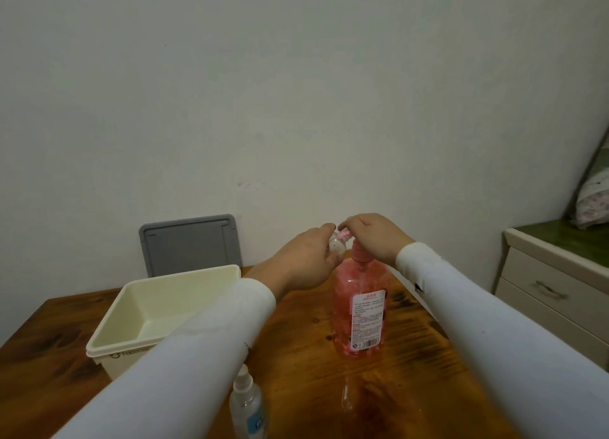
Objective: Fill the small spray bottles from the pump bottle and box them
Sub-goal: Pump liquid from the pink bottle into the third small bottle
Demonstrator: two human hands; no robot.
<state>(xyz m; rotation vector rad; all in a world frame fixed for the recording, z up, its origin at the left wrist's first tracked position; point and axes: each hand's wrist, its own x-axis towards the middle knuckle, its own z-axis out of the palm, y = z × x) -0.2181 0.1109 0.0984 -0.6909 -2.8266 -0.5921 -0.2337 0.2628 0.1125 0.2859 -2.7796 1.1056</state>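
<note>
A pink pump bottle (359, 310) stands upright on the wooden table (412, 356). My right hand (372, 236) rests on top of its pump head, fingers bent over it. My left hand (304, 260) grips a small clear spray bottle (336, 242), tilted with its mouth at the pump's nozzle. A cream box (131, 310) stands open at the left, with nothing visible inside. Another small clear spray bottle (247, 405) with a blue label stands near the front edge, partly behind my left sleeve. A clear spray cap (346, 397) lies on the table in front of the pump bottle.
A grey lid (189, 244) leans against the wall behind the box. A cream drawer cabinet (553, 283) with a green top stands to the right of the table. The wall rises directly behind the table.
</note>
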